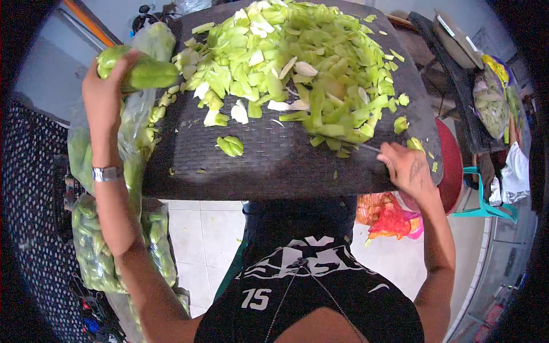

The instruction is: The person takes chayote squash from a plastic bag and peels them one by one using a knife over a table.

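My left hand is closed around a whole green chayote, held up at the table's left edge, over the plastic bags. Near the right front edge of the dark woven table, my right hand grips a thin knife whose tip reaches toward the cut pieces. A large heap of sliced green pieces covers the back and middle of the table, with some white bits among them. One small green piece lies apart, near the front middle.
Clear plastic bags of green chayotes stand at the left. Below the table's right side lie red and orange net bags. A red round stool and a teal stool are at the right, near a bagged bundle.
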{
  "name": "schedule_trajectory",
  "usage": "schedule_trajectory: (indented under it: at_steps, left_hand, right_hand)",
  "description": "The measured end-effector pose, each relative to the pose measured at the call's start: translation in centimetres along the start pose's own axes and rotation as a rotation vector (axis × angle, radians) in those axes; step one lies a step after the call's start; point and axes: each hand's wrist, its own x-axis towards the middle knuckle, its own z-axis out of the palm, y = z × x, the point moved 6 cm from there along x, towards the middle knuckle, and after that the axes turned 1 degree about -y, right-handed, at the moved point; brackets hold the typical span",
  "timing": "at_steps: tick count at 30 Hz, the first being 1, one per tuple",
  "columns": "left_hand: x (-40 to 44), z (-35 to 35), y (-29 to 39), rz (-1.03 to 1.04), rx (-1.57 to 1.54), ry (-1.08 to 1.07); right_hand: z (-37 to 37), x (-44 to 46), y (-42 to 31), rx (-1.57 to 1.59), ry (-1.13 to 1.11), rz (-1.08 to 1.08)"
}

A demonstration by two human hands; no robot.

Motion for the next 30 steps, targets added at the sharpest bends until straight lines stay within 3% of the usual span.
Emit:
schedule_trajectory:
  at_steps: [3,5,9,11,14,17,18,21,23,25,27,29,30]
  left_hand:
    - [-2.9,0.6,-0.2,-0.245,-0.568,-0.027]
    - [-5.4,1.6,0.7,-0.43,-0.693,-0.03]
    - [-11.7,6.2,0.8,-0.62,-1.225,-0.166]
    - [-14.0,8.5,0.5,-0.754,-1.347,-0.161]
    - [-16.3,11.8,0.3,-0.9,-1.368,-0.167]
    - [-17.6,14.0,-0.1,-1.022,-1.367,-0.131]
    - [-17.7,14.4,-0.2,-1.014,-1.403,-0.168]
    - [-17.7,16.4,-0.8,-1.028,-1.502,-0.153]
    - [-18.0,17.2,-0.6,-1.019,-1.516,-0.171]
    - [-18.2,18.2,-0.3,-1.019,-1.468,-0.144]
    - [-18.3,19.6,-0.6,-1.036,-1.557,-0.168]
    - [-18.7,20.4,-0.2,-1.038,-1.586,-0.2]
    - [-19.0,20.8,0.2,-1.025,-1.585,-0.199]
  right_hand:
    - [0.8,2.3,2.4,-0.054,0.082,-0.015]
    - [1.2,4.7,4.0,-0.091,0.114,0.005]
    - [2.2,10.0,6.8,-0.14,0.116,0.056]
    - [2.7,12.4,7.9,-0.112,0.147,0.091]
    - [2.2,15.9,9.0,0.05,0.282,-0.105]
    - [1.1,16.5,9.1,1.242,-0.374,0.498]
    - [-0.4,16.0,7.2,1.315,-0.247,0.563]
    - [-1.2,13.5,3.9,1.489,-0.215,0.48]
    - [0.4,10.8,1.9,1.496,-0.113,0.425]
    - [2.0,8.8,0.3,1.265,-0.027,0.481]
    - [2.1,8.5,-1.6,0.852,0.333,0.232]
    - [1.8,7.6,-4.6,0.654,0.396,0.198]
    - [1.0,7.3,-5.9,0.667,0.29,0.281]
